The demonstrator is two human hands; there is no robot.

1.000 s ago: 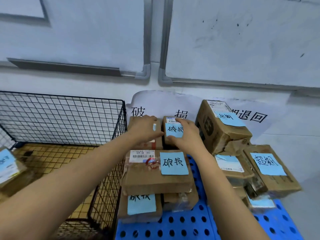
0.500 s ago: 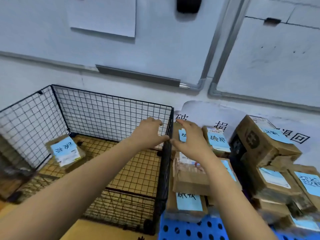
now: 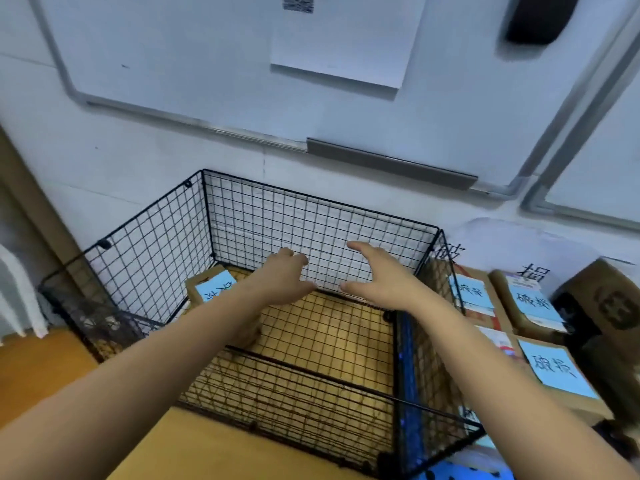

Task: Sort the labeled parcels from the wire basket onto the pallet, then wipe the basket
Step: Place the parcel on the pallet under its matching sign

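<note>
A black wire basket (image 3: pixel 318 202) fills the middle of the view. One brown parcel with a blue label (image 3: pixel 213 287) lies in its far left corner, partly hidden by my left forearm. My left hand (image 3: pixel 284 278) and my right hand (image 3: pixel 377 275) hover over the basket, both empty with fingers spread, apart from each other. The left hand is just right of the parcel. Several brown parcels with blue labels (image 3: pixel 550 368) are stacked to the right of the basket. A strip of the blue pallet (image 3: pixel 460 471) shows at the bottom right.
A wall with whiteboards (image 3: pixel 207 57) stands right behind the basket. A dark-marked box (image 3: pixel 609 299) sits at the far right. White sheets with black characters (image 3: pixel 533 271) lean behind the stacked parcels. The floor at the left and front is yellow-brown (image 3: pixel 34 368).
Both hands have left the stacked parcels on the pallet and moved left over the basket. My view has swung left, so the basket now sits in the middle.
</note>
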